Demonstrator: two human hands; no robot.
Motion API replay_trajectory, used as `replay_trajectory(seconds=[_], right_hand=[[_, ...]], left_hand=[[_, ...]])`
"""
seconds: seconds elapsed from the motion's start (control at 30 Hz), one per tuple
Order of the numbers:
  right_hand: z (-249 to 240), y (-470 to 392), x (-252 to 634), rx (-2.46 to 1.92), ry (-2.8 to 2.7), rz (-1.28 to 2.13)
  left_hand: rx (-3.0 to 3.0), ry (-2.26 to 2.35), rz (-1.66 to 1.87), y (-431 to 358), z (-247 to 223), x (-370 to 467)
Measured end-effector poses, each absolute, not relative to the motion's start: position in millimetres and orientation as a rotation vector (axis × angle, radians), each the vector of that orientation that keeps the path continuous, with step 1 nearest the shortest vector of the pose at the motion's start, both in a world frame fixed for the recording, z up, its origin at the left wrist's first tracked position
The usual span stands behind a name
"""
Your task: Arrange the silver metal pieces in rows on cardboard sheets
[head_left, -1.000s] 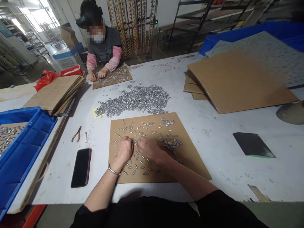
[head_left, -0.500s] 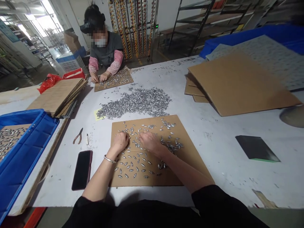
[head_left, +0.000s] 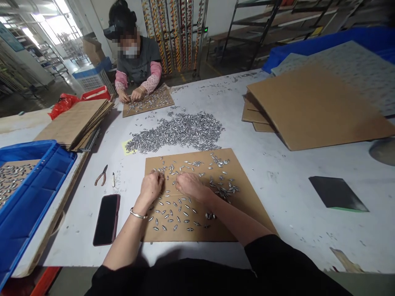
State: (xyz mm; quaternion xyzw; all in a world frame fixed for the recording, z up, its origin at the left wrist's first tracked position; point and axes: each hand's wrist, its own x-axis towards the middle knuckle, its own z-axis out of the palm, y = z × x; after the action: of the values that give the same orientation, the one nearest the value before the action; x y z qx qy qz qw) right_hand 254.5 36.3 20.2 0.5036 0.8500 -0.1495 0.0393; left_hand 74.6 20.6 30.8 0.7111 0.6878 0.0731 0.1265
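A brown cardboard sheet lies in front of me with many small silver, spindle-shaped metal pieces scattered over it. Over its left part is my left hand, fingers curled down and pressed together. My right hand is close beside it, also closed, its fingertips low among the pieces. Whatever is pinched in either hand is hidden by the fingers. Below the hands the pieces lie apart in loose rows, while clumps of them sit right of my right hand.
Beyond the sheet rises a large heap of silver pieces. Pliers, a small knife-like tool and a phone lie left. Blue bin at left; stacked cardboard at right. A co-worker handles pieces opposite.
Both hands have shifted slightly left over the sheet, staying closed. The view has turned a little. The co-worker's hands remain at their own sheet.
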Motion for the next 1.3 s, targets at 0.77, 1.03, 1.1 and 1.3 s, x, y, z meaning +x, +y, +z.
replay_trajectory(seconds=[0.77, 1.03, 1.1, 1.3], right_hand=[[18.8, 42.2, 261.7, 1.638, 2.713, -0.452], [19.4, 27.0, 276.2, 1.407, 2.684, -0.485], [19.3, 26.9, 276.7, 1.415, 2.672, -0.495], [16.4, 27.5, 285.3, 1.460, 2.681, -0.522]], left_hand=[[1.937, 1.983, 0.728, -31.6, 22.1, 44.1], [2.179, 1.689, 0.476, -22.4, 9.9, 90.4], [2.257, 1.683, 0.336, -17.9, 6.8, 102.5], [2.381, 1.694, 0.104, -9.2, 5.5, 114.2]])
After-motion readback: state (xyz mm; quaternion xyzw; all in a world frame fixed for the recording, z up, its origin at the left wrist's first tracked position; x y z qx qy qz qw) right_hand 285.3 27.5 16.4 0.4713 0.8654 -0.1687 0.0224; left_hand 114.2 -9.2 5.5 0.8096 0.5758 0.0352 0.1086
